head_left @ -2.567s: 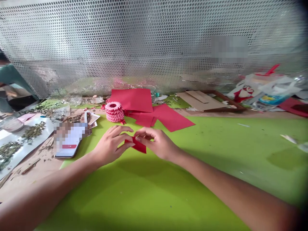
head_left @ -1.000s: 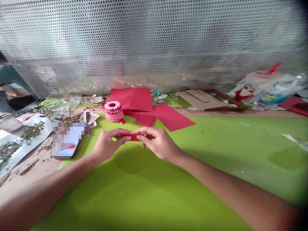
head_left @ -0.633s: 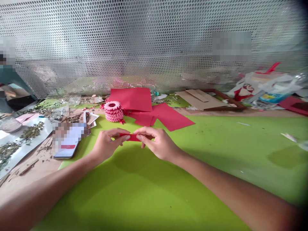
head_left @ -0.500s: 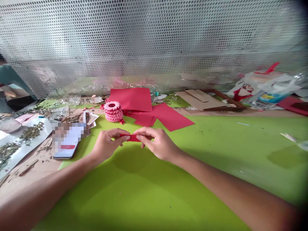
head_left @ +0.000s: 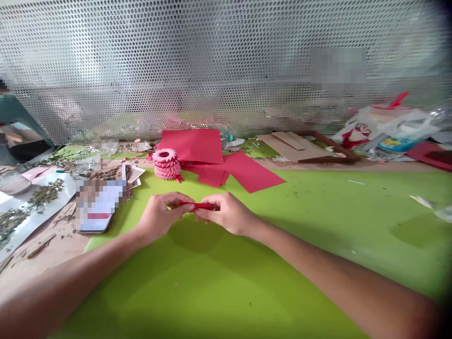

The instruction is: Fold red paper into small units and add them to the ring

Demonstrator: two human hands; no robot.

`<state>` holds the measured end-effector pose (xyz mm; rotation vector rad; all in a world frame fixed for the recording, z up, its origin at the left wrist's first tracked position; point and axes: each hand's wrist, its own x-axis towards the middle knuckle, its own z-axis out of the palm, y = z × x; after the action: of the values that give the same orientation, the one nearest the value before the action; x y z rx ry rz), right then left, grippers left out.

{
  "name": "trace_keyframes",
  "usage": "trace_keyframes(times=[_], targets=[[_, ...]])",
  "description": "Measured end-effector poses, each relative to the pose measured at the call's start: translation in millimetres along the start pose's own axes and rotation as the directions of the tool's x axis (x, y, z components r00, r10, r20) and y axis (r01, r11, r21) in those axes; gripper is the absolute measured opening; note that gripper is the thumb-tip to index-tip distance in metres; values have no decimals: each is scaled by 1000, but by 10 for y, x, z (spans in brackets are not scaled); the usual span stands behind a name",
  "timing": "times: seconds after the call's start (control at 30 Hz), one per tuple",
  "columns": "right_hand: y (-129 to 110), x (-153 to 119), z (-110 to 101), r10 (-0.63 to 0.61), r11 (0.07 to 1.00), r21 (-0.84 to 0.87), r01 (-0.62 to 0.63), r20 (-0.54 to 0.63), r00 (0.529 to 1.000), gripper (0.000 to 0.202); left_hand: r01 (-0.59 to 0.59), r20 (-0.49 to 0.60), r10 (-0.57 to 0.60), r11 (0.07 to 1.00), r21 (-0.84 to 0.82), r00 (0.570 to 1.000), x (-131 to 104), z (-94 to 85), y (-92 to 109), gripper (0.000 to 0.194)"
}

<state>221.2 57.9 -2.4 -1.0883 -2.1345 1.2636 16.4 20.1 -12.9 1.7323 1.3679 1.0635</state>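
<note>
A narrow folded strip of red paper (head_left: pixel 202 206) is held above the green mat (head_left: pixel 226 282). My left hand (head_left: pixel 163 213) pinches its left end between thumb and fingers. My right hand (head_left: pixel 226 213) is closed on the strip from the other side, its thumb tip close to the left thumb. The fingers hide both ends of the strip. Beyond the hands stands a round stack of pink and red folded paper pieces (head_left: pixel 166 165) with a hole in its top. Flat red paper sheets (head_left: pixel 252 172) lie to its right, partly overlapping.
A phone (head_left: pixel 100 212) lies left of my left hand. Farther left, dried plant bits cover a white sheet (head_left: pixel 45 207). Cardboard pieces (head_left: pixel 294 143) and plastic bags (head_left: pixel 388 127) sit along the back, before a perforated metal panel (head_left: pixel 226 61). Part of a person (head_left: pixel 21 127) shows at the far left.
The red paper strip, which showed a flat wide face between my fingers, now looks narrower and slightly tilted. My right thumb has shifted left and lower along it.
</note>
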Motion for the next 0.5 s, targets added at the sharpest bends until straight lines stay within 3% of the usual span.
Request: trace_keyframes(times=[0.27,0.5], targets=[[-81,-30,-20,7,999,-42,-8,-33,999,32,-48,123,57,996,-76,991,20,-8,-41,38],[-78,-12,-59,4,1000,-20,-5,-37,999,35,-52,69,61,991,-123,996,33,-39,4,41]])
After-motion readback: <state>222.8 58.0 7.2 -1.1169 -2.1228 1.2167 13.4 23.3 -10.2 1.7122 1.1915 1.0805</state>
